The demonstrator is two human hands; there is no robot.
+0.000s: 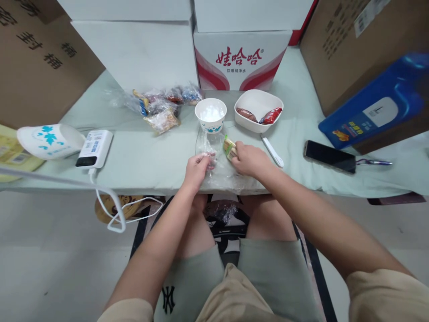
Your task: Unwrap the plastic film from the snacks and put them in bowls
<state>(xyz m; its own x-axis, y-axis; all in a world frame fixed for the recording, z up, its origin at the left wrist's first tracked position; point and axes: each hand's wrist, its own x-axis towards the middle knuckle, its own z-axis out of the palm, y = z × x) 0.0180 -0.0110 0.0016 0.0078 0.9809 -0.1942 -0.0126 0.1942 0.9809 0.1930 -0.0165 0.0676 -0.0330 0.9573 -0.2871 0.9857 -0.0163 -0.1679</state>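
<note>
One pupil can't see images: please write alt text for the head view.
The right hand holds a small green packet while the left hand pinches clear plastic over a cloth-covered table. Beyond them stand a white cup and a white bowl with two small packages inside; a dark phone lies to the right.

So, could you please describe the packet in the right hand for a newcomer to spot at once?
At the back of the table stands a white box with red lettering, before it a paper cup. Nearer the camera, the right hand holds the packet, small, partly green, unlike the red packet and brown packet in the white bowl.
</note>
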